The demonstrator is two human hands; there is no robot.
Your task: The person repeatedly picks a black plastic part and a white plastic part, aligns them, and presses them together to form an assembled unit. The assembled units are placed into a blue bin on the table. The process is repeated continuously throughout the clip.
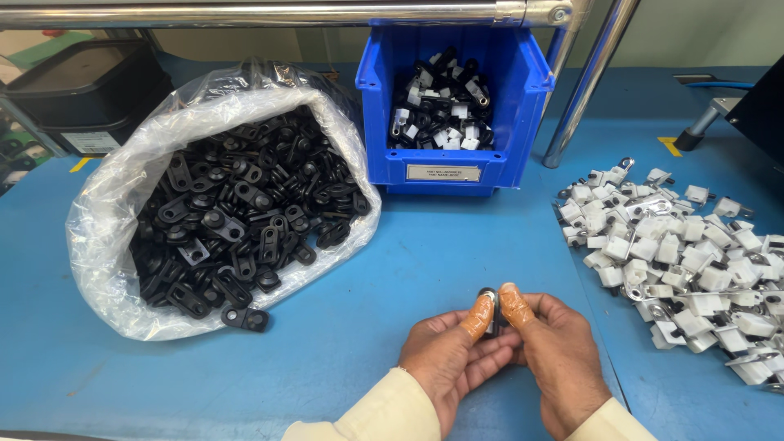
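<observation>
**Both thumbs pressed on one small part, low centre of the bench**

Right now a small dark part (491, 309) sits pinched between the two hands, just above the blue bench top (425, 269), near its front edge. Only its rim shows between the thumbs; what kind of piece it is I cannot tell for sure.

Left hand (447, 357): fingers curled closed around the part from below, thumb pressed on top. Right hand (557, 353): same closed grip, mirrored. Each thumb wears an orange finger cot (478, 316), likely for grip or to spare the skin when pushing pieces together. The thumbs touch side by side, which suggests a squeezing hold.

Stock lies within arm's reach on both sides. To the left, an open clear plastic bag (106, 212) spills black plastic brackets (237, 212), one loose bracket (245, 318) lying just outside its mouth. To the right, a heap of white clips (686, 253) with metal bits lies loose on the bench. Straight ahead, a blue bin (445, 175) holds mixed black-and-white pieces, under a metal rail (245, 15). A black tray (77, 90) stands far left.
</observation>
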